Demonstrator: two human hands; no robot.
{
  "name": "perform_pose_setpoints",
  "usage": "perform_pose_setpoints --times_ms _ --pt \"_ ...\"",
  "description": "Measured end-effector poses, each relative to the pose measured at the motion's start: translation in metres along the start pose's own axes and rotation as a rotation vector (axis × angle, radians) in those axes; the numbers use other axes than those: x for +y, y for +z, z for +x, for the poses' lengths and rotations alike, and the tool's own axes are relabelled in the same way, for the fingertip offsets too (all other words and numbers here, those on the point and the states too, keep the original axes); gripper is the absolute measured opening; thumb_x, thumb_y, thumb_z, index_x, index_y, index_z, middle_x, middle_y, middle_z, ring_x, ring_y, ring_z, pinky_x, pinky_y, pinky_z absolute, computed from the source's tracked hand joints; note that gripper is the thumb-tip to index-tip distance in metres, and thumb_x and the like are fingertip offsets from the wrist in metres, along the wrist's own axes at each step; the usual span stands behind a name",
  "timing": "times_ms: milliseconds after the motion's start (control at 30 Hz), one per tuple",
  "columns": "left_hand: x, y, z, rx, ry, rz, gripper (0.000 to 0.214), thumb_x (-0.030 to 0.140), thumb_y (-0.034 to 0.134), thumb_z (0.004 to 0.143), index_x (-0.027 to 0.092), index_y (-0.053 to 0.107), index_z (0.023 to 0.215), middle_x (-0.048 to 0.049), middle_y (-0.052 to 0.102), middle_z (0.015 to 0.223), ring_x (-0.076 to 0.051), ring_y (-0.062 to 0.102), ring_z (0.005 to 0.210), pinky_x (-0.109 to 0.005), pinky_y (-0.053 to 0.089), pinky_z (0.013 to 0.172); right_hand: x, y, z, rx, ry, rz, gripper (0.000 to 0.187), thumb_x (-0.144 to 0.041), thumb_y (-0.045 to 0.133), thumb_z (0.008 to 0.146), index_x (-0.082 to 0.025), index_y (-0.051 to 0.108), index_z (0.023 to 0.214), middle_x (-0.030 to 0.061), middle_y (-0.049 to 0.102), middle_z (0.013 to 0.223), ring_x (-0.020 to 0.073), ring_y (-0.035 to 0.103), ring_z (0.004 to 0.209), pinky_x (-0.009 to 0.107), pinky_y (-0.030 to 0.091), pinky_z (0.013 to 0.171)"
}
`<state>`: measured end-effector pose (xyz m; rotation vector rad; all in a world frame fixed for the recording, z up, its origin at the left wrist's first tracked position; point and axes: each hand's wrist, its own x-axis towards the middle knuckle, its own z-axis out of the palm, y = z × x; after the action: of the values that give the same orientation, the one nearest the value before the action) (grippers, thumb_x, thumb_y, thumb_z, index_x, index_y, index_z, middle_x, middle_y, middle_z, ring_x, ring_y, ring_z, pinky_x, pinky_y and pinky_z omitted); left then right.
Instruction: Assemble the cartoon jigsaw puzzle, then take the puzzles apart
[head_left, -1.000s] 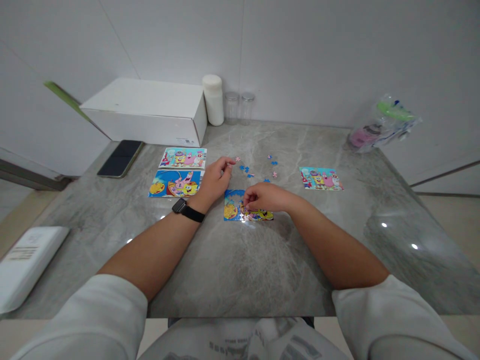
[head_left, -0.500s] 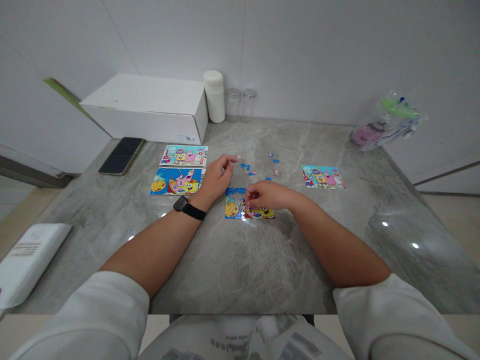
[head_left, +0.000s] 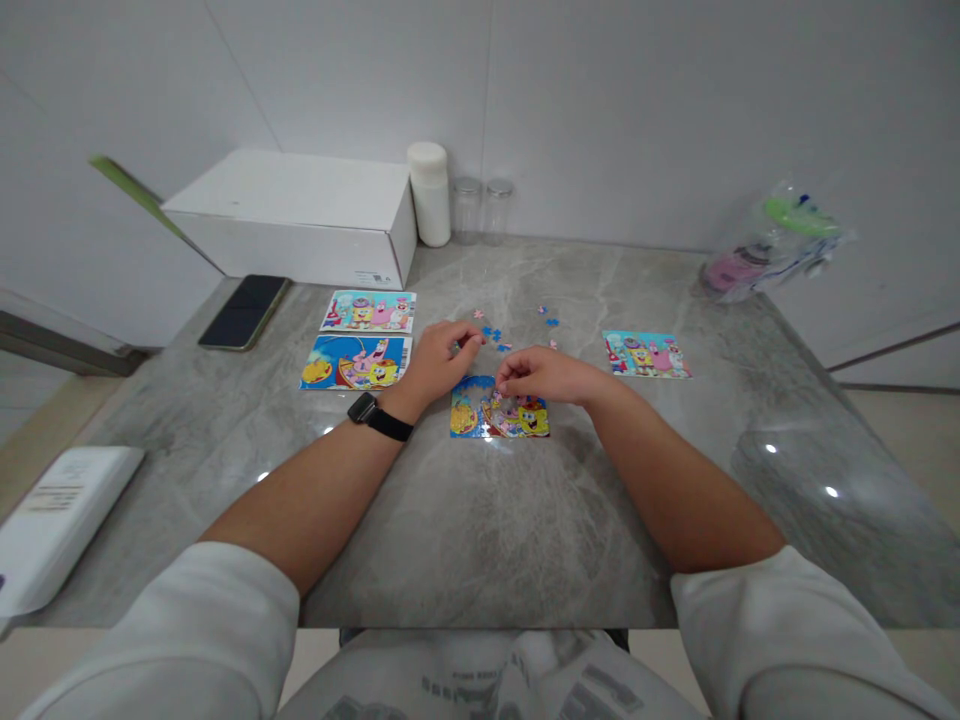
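Observation:
A small, partly assembled cartoon jigsaw puzzle lies flat on the table, with a gap along its upper middle. Over its upper right part is my right hand, thumb and fingertips pinched together on what looks like a small puzzle piece, mostly hidden. My left hand, with a black watch on the wrist, rests at the puzzle's upper left. Its fingers are loosely bent with thumb and forefinger apart, close to loose blue puzzle pieces. Other loose pieces lie farther back.
Two cartoon picture cards lie at left and a finished-looking puzzle at right. Behind stand a white box, a white bottle and two glass jars. A phone and a bagged cup lie toward the sides.
My right hand has lifted slightly up and away from the puzzle's middle, uncovering more of it. My left hand has shifted a little right and nearer, its fingertips beside the loose blue pieces.

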<state>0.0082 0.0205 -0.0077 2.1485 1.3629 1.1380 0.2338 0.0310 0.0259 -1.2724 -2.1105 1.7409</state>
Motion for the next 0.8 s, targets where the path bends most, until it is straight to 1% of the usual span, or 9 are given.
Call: perform_pose_setpoints --times_ms 100,167,233,300,400,500,567,667,800 --pt "0.002 -0.001 -0.002 -0.016 0.035 0.031 0.027 0.038 0.053 0.101 0.022 0.073 0.092 -0.0033 0.076 0.090 -0.022 0.067 0.088 -0.038 0.049 0.091 -0.001 0.001 0.000 -0.005 0.012 -0.091 0.007 -0.023 0.072 0.081 -0.018 0.073 0.086 -0.0020 0.069 0.072 0.0112 0.059 0.061 0.021 0.046 0.057" --pt "0.010 -0.004 -0.002 -0.008 0.056 0.058 0.026 0.038 0.054 0.101 0.021 0.072 0.090 -0.0036 0.075 0.089 -0.022 0.066 0.088 -0.038 0.048 0.091 -0.003 0.002 0.000 -0.010 0.019 -0.172 0.009 -0.024 0.070 0.081 -0.018 0.074 0.087 -0.0021 0.070 0.071 0.0114 0.059 0.059 0.021 0.044 0.056" --pt "0.023 -0.013 -0.002 0.013 0.072 0.085 0.024 0.037 0.056 0.101 0.021 0.071 0.090 -0.0037 0.073 0.088 -0.021 0.064 0.087 -0.037 0.049 0.090 -0.006 0.003 -0.002 -0.003 0.008 -0.263 0.011 -0.023 0.069 0.081 -0.018 0.077 0.088 -0.0020 0.071 0.072 0.0120 0.059 0.060 0.022 0.043 0.057" --pt "0.043 -0.026 -0.002 0.025 0.088 0.095 0.020 0.035 0.060 0.100 0.021 0.071 0.093 -0.0033 0.072 0.087 -0.020 0.064 0.086 -0.036 0.049 0.088 -0.009 0.004 -0.005 0.015 -0.009 -0.340 0.012 -0.021 0.068 0.081 -0.019 0.078 0.088 -0.0012 0.073 0.074 0.0129 0.061 0.062 0.023 0.043 0.059" --pt "0.075 -0.049 -0.008 -0.055 0.089 0.100 0.013 0.031 0.064 0.098 0.021 0.073 0.098 -0.0029 0.072 0.090 -0.018 0.063 0.083 -0.033 0.050 0.082 -0.013 0.003 -0.013 0.040 -0.036 -0.362 0.013 -0.018 0.066 0.081 -0.018 0.077 0.089 0.0005 0.075 0.078 0.0145 0.064 0.066 0.025 0.046 0.063" --pt "0.094 -0.062 -0.026 -0.178 0.086 0.167 0.008 0.027 0.067 0.096 0.023 0.074 0.096 -0.0030 0.072 0.091 -0.018 0.064 0.082 -0.033 0.051 0.080 -0.015 0.001 -0.022 0.089 -0.066 -0.316 0.009 -0.018 0.066 0.083 -0.018 0.074 0.088 0.0012 0.075 0.079 0.0155 0.067 0.070 0.024 0.049 0.066" --pt "0.096 -0.061 -0.044 -0.266 0.096 0.212 0.007 0.024 0.068 0.095 0.023 0.075 0.094 -0.0037 0.072 0.093 -0.019 0.066 0.084 -0.033 0.052 0.080 -0.014 0.001 -0.027 0.125 -0.072 -0.291 0.005 -0.019 0.068 0.083 -0.017 0.072 0.086 0.0009 0.074 0.077 0.0156 0.067 0.071 0.024 0.049 0.065" --pt "0.086 -0.046 -0.071 -0.365 0.102 0.243 0.011 0.020 0.067 0.096 0.024 0.078 0.097 -0.0045 0.074 0.099 -0.021 0.069 0.093 -0.034 0.054 0.085 -0.009 0.006 -0.033 0.179 -0.082 -0.299 0.004 -0.019 0.069 0.084 -0.017 0.072 0.085 0.0007 0.073 0.077 0.0153 0.067 0.072 0.023 0.048 0.065" --pt "0.067 -0.023 -0.090 -0.377 0.117 0.272 0.017 0.026 0.069 0.097 0.026 0.079 0.110 -0.0064 0.074 0.106 -0.024 0.069 0.100 -0.036 0.055 0.090 0.001 0.019 -0.037 0.273 -0.084 -0.349 0.007 -0.019 0.066 0.087 -0.016 0.072 0.086 0.0000 0.071 0.076 0.0139 0.063 0.072 0.024 0.045 0.067"
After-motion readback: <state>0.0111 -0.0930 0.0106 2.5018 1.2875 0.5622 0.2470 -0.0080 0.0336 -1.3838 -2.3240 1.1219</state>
